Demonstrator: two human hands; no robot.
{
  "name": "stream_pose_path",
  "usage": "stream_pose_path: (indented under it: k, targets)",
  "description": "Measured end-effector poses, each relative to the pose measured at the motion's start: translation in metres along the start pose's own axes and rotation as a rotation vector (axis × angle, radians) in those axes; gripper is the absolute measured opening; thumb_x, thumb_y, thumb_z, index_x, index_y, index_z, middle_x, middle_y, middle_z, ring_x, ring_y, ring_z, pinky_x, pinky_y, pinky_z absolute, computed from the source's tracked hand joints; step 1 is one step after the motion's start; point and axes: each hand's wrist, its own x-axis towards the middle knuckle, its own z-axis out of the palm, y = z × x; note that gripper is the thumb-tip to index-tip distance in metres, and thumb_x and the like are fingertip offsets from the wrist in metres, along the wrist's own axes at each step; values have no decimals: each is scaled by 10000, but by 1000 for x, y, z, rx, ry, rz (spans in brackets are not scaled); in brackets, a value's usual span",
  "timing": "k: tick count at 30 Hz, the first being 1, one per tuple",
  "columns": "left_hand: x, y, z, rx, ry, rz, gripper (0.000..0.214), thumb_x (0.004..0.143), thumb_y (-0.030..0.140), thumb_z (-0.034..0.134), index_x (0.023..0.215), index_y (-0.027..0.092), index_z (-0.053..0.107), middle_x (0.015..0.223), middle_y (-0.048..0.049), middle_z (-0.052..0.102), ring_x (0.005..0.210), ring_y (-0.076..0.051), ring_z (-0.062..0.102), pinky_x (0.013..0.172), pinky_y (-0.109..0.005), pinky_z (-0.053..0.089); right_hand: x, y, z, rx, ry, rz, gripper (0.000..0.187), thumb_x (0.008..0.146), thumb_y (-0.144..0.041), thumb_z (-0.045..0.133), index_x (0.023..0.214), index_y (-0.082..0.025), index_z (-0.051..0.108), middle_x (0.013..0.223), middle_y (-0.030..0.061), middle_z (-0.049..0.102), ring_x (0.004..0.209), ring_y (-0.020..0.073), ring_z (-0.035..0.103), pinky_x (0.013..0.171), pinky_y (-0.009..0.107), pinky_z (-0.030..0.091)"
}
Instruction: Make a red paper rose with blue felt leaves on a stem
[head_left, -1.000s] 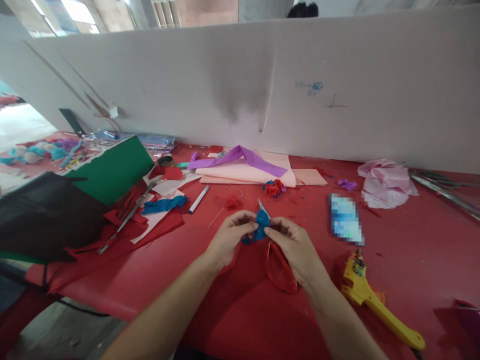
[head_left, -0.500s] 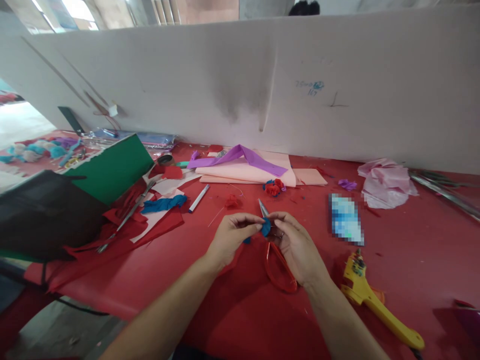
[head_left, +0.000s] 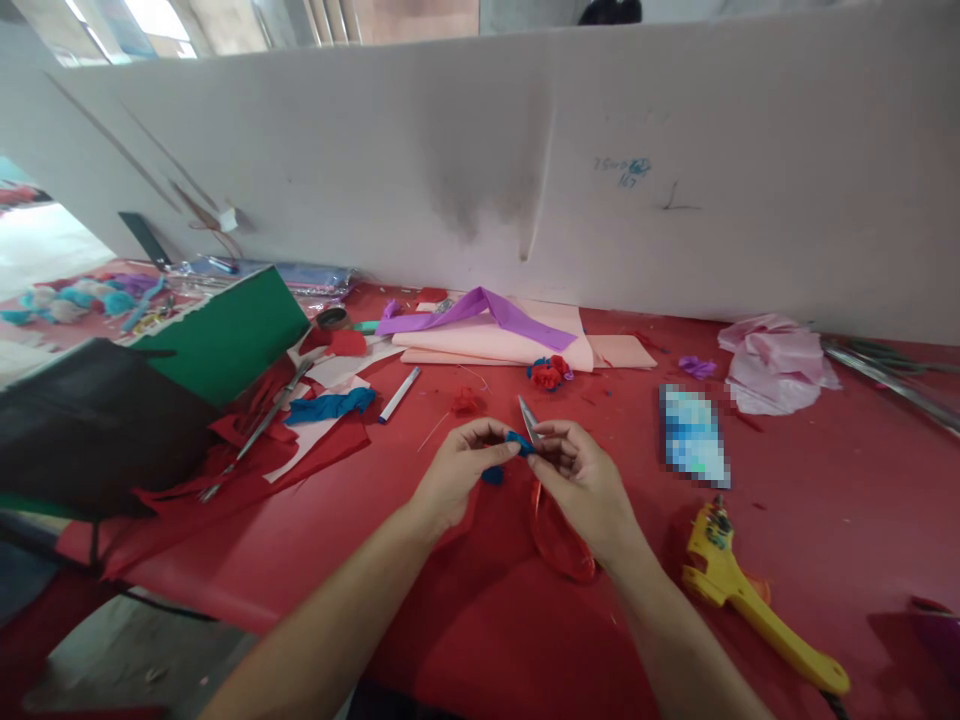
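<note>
Your left hand (head_left: 457, 475) and right hand (head_left: 583, 485) were curled nearly closed, their thumbs and fingertips pinching a small, crumpled blue scrap (head_left: 520, 442), seemingly crepe paper, in the narrow gap between them. It looked very light, soft and easily torn rather than slippery, so a gentle pinch at opposite edges suited it, without hard pulling. Red-handled scissors with pointed silvery blades (head_left: 527, 413) showed beneath your right hand; another small blue piece (head_left: 493, 475) sat just below your left fingertips.
</note>
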Motion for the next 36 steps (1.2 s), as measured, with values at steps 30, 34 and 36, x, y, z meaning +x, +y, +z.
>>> stream_pose_path:
  k: [30, 34, 36]
  targets:
    - [16, 11, -14, -529, 239, -90, 117, 677, 21, 688, 698, 113, 617, 668, -27, 655, 625, -103, 664, 585, -152, 511, -6, -25, -37, -1065, -222, 261, 413, 713, -177, 505, 1120, -168, 572, 927, 120, 724, 856, 274, 694, 684, 317, 482]
    - [14, 14, -16, -597, 229, -97, 97, 691, 71, 708, 725, 124, 635, 692, -17, 652, 617, -90, 639, 588, -170, 517, -8, -27, -42, -767, -7, 43, 586, 702, -278, 546, 1281, -214, 478, 1247, 102, 615, 1124, 273, 595, 933, 403, 457]
    - [13, 15, -15, -636, 218, -84, 86, 706, 85, 703, 759, 124, 649, 748, -28, 669, 657, -92, 641, 646, -192, 532, -10, -28, -34, -635, 41, -42, 602, 723, -359, 580, 1293, -219, 450, 1297, 105, 572, 1184, 282, 550, 977, 429, 438]
